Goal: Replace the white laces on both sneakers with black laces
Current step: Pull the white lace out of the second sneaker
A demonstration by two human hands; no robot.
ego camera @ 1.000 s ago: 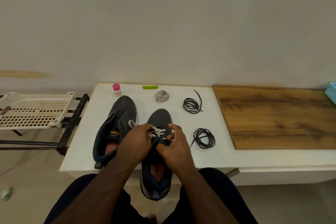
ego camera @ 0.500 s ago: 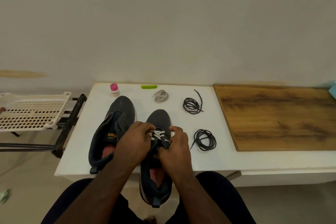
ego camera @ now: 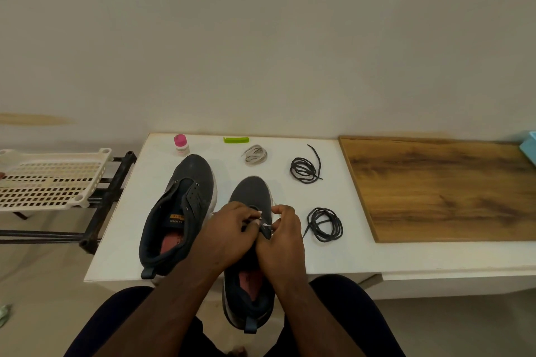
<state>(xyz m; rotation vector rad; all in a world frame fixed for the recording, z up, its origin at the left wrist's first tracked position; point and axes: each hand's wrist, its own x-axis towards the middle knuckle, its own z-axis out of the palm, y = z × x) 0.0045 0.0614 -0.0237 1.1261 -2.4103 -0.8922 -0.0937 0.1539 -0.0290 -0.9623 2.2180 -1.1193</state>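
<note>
Your left hand (ego camera: pixel 229 229) and right hand (ego camera: pixel 282 236) each pinch the white lace (ego camera: pixel 265 223) on the right sneaker (ego camera: pixel 252 194), whose toe points to 12 o'clock. The nearest black lace (ego camera: pixel 324 224) lies on the counter (ego camera: pixel 319 255) at 3 o'clock, closest to your right grip.

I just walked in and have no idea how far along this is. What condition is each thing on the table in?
Dark left sneaker: unlaced, eyelets bare.
Dark right sneaker: white lace still in.
Loose white lace: bundled, lying free.
Far black lace: coiled, unused.
Near black lace: coiled, unused.
Left hand: pinching the lace.
Right hand: pinching the lace.
Pink-capped bottle: upright, capped.
</note>
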